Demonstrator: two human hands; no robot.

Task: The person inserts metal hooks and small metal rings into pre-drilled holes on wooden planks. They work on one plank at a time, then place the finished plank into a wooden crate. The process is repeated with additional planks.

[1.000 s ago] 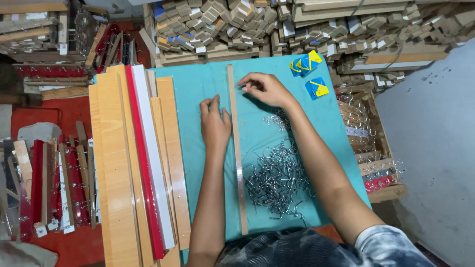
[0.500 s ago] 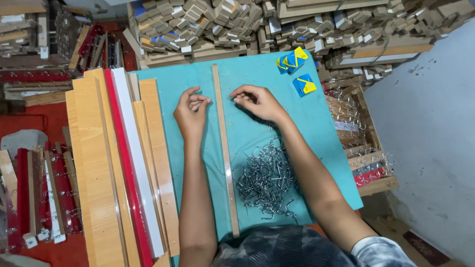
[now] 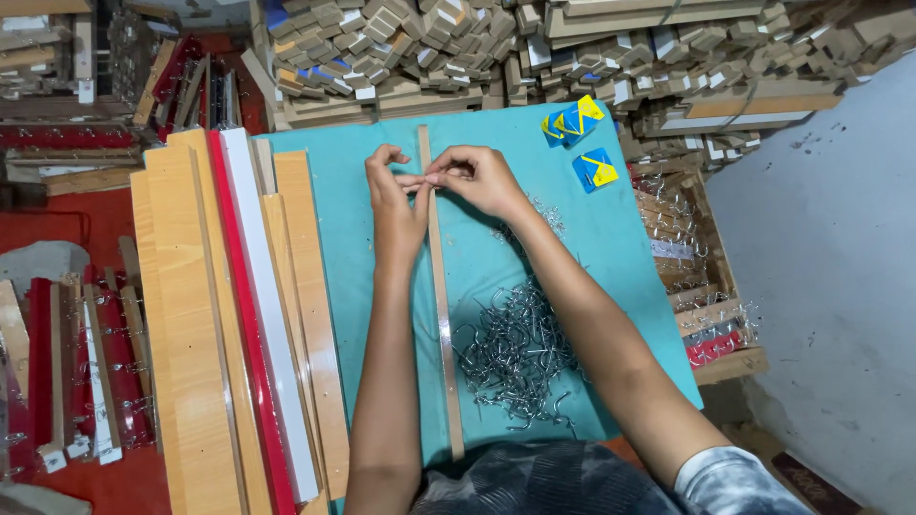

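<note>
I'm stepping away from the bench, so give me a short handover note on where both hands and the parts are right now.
Left hand and right hand meet at the far end of the thin wooden strip, pinching something small there; too small to tell what.
The strip lies lengthwise on the teal mat.
Pile of metal hooks lies right of the strip.
Long boards are stacked on the left.
No hooks visible along the strip yet.

Whatever the fingers (image 3: pixel 434 179) pinch over the wooden strip (image 3: pixel 441 315) is hidden.
</note>
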